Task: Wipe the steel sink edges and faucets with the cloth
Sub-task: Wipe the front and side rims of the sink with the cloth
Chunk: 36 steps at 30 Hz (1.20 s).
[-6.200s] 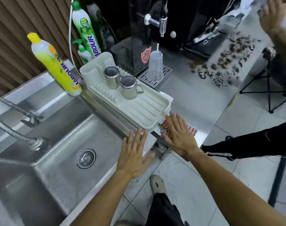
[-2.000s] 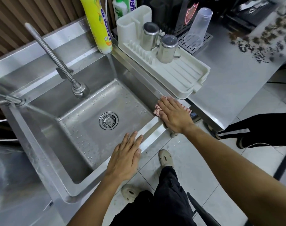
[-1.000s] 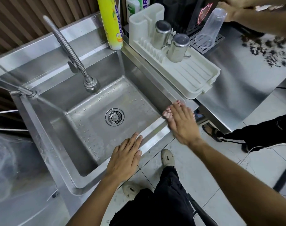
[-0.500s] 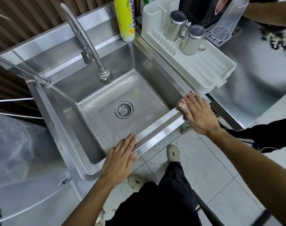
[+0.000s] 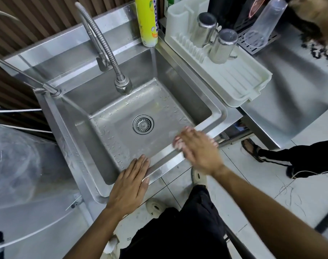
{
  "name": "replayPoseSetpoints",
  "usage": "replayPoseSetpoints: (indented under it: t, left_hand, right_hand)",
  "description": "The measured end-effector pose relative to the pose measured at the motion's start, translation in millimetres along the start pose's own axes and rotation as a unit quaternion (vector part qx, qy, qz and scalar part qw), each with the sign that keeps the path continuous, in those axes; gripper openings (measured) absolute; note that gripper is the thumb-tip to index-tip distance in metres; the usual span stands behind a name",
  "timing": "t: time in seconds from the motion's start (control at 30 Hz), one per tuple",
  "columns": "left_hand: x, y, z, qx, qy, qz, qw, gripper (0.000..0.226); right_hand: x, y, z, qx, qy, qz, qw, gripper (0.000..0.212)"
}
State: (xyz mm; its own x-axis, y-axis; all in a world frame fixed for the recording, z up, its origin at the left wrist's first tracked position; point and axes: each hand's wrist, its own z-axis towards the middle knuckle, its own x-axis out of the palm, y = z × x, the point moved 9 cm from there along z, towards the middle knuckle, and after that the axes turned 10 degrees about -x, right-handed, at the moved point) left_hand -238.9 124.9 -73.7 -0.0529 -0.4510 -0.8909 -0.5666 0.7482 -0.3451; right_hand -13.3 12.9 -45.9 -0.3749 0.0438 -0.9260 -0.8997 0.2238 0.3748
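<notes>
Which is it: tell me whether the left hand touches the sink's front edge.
Touching. The head view shows the left hand lying flat on the sink's front edge.

left hand [image 5: 128,186] flat, fingers straight; right hand [image 5: 197,149] flat, blurred.

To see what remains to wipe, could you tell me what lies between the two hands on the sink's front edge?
Head view: only bare steel front edge lies between left hand and right hand.

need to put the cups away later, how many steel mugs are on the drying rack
2. One steel mug stands upside down near the back of the white drying rack; the other mug stands just in front of it, to its right. None seem hidden.
</notes>
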Motion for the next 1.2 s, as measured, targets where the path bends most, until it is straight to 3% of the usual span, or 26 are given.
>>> replayPoseSetpoints:
  t: [0.13,0.23,0.33,0.43,0.6,0.7,0.77,0.83,0.87,0.97,1.03,1.13,1.2]
  left_hand:
    - [-1,-2,0,0.003,-0.01,0.0,1.0,0.06]
    - [-3,-1,-2,0.0,-0.013,-0.004,1.0,0.06]
    - [-5,-3,-2,0.002,-0.016,-0.002,1.0,0.06]
    - [-6,-2,0,-0.006,-0.019,0.001,1.0,0.06]
    - [-5,-2,0,-0.015,-0.019,0.004,1.0,0.06]
    - [-8,-3,0,-0.019,-0.016,0.007,1.0,0.058]
    - [-10,-3,1,-0.02,-0.016,0.014,1.0,0.059]
    - [-8,0,-1,-0.021,-0.006,0.015,1.0,0.06]
    - [-6,3,-3,-0.019,-0.002,0.014,1.0,0.061]
    - [-4,13,-10,-0.017,-0.004,0.016,1.0,0.061]
    - [-4,19,-15,-0.021,-0.008,0.033,0.999,0.062]
    - [-5,27,-21,-0.019,-0.008,0.066,0.998,0.062]
    - [-10,43,-25,-0.034,-0.008,0.087,0.996,0.063]
  right_hand:
    - [-46,-106,-14,0.129,0.006,-0.036,0.991,0.063]
    - [-47,-116,-17,0.132,-0.009,-0.049,0.99,0.066]
    - [-49,-122,-17,0.197,-0.072,-0.041,0.977,0.063]
    - [-45,-103,-12,0.223,-0.074,-0.046,0.971,0.064]
    - [-3,6,-6,0.137,-0.052,-0.019,0.989,0.059]
    - [38,93,-1,0.022,-0.007,0.0,1.0,0.058]
    - [47,108,-1,-0.074,0.026,-0.012,0.997,0.057]
    - [41,78,-2,-0.129,0.056,-0.039,0.989,0.056]
    - [31,47,-2,-0.114,0.058,-0.052,0.99,0.056]
    - [-14,-60,-10,0.047,0.027,-0.059,0.997,0.061]
    - [-32,-86,-17,0.128,0.002,-0.052,0.99,0.064]
    - [-22,-41,-10,0.158,-0.041,-0.053,0.985,0.06]
    - [2,22,-2,0.106,-0.033,-0.04,0.993,0.058]
